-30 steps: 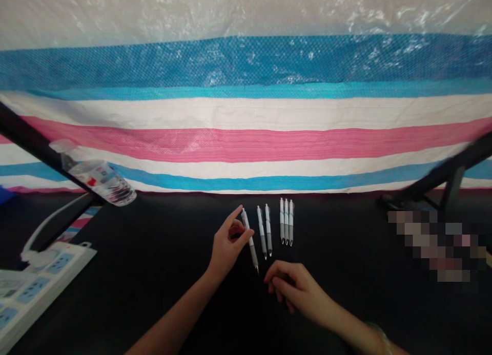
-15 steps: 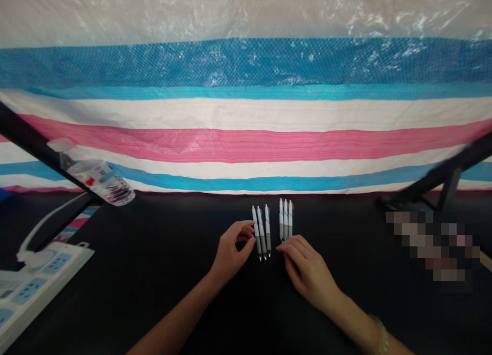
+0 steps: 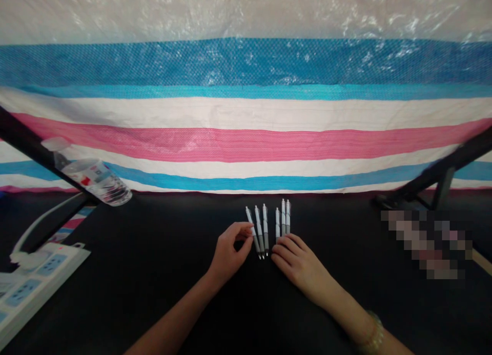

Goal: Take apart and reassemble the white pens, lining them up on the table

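Observation:
Two groups of white click pens with grey grips lie on the black table. In the left group, the leftmost white pen (image 3: 250,223) tilts away at its top from a middle pen (image 3: 259,224) and a right-hand pen (image 3: 265,222). My left hand (image 3: 227,250) has its thumb and index finger closed at that leftmost pen. My right hand (image 3: 302,263) covers the lower ends of the right group. Its curled fingers are on the nearest pen (image 3: 277,224), which sits lower than the two pens (image 3: 285,216) beside it. The fingertips' exact hold is partly hidden.
A plastic bottle (image 3: 100,181) leans by a black bar (image 3: 46,160) at the left. Below it lies a white power strip (image 3: 42,283) with a plugged cable. A black stand (image 3: 418,188) and a pixelated patch are at the right. Behind hangs a striped sheet (image 3: 246,145).
The leftmost pen's top has swung left at my left hand. My right hand has shifted slightly left, and the left pen of its group has slid toward me and left.

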{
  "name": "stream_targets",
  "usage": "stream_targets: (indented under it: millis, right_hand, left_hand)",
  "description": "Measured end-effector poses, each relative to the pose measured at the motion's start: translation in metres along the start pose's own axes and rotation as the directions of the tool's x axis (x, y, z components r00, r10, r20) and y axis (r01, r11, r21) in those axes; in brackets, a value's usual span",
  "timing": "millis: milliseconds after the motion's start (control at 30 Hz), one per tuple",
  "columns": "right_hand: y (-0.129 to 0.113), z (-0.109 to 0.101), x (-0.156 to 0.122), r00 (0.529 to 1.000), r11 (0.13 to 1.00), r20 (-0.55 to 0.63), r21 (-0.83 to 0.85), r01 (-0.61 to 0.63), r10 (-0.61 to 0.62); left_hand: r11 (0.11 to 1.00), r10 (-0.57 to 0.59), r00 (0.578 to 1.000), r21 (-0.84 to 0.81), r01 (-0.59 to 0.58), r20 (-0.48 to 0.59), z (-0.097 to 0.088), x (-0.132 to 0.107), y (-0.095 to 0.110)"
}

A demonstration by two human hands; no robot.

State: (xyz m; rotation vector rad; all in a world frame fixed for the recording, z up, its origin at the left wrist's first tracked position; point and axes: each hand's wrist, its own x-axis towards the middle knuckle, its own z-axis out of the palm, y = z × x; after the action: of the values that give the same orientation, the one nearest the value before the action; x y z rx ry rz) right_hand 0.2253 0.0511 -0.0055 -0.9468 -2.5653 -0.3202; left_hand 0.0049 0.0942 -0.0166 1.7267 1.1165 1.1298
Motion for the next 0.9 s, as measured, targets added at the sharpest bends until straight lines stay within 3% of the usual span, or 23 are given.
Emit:
stream_targets:
  millis: [133, 233, 300, 367, 467, 533, 600, 667, 733, 800, 900]
  right_hand:
    - [-0.002, -0.011, 0.002, 0.996, 0.998, -0.085, 0.056, 0.012, -0.007]
    - [-0.001, -0.017, 0.0, 0.972, 0.983, -0.198, 0.157, -0.098, 0.128]
    - [-0.002, -0.018, -0.003, 0.918, 0.944, -0.296, 0.275, -0.183, 0.264]
    - [-0.003, -0.018, -0.005, 0.818, 0.875, -0.385, 0.405, -0.265, 0.426]
    - [-0.006, -0.018, -0.007, 0.564, 0.716, -0.475, 0.606, -0.347, 0.676]
    - [-0.008, -0.017, -0.007, 0.398, 0.565, -0.433, 0.759, -0.323, 0.809]
    - [-0.011, -0.018, -0.006, 0.308, 0.393, -0.312, 0.885, -0.25, 0.899]
    - [-0.015, -0.018, -0.005, 0.291, 0.223, -0.165, 0.958, -0.179, 0.942]
    - [-0.021, -0.017, -0.004, 0.316, 0.08, -0.028, 0.985, -0.15, 0.948]
    - [-0.029, -0.016, -0.003, 0.369, -0.022, 0.087, 0.984, -0.178, 0.925]
    - [-0.039, -0.014, -0.001, 0.488, -0.097, 0.239, 0.949, -0.299, 0.839]
  left_hand:
    - [1.0, 0.022, 0.999, -0.007, -0.022, 0.036, -0.001, 0.0, 0.001]
    - [1.0, 0.024, 0.996, -0.012, -0.023, 0.08, -0.003, 0.001, 0.002]
    - [1.0, 0.021, 0.994, -0.019, -0.019, 0.103, -0.003, 0.001, 0.003]
    - [1.0, 0.018, 0.993, -0.026, -0.015, 0.116, -0.004, 0.001, 0.004]
    - [0.999, 0.019, 0.993, -0.035, -0.015, 0.116, -0.003, 0.001, 0.004]
    - [0.999, 0.005, 0.994, -0.046, 0.0, 0.113, -0.003, 0.0, 0.006]
    - [0.996, -0.031, 0.991, -0.083, 0.042, 0.131, -0.003, 0.0, 0.009]
    - [0.98, -0.077, 0.98, -0.165, 0.109, 0.185, -0.004, -0.001, 0.014]
    - [0.939, -0.118, 0.958, -0.284, 0.193, 0.262, -0.006, -0.002, 0.018]
    - [0.882, -0.153, 0.934, -0.382, 0.277, 0.324, -0.008, -0.003, 0.019]
    - [0.809, -0.197, 0.937, -0.492, 0.322, 0.289, -0.01, -0.001, 0.017]
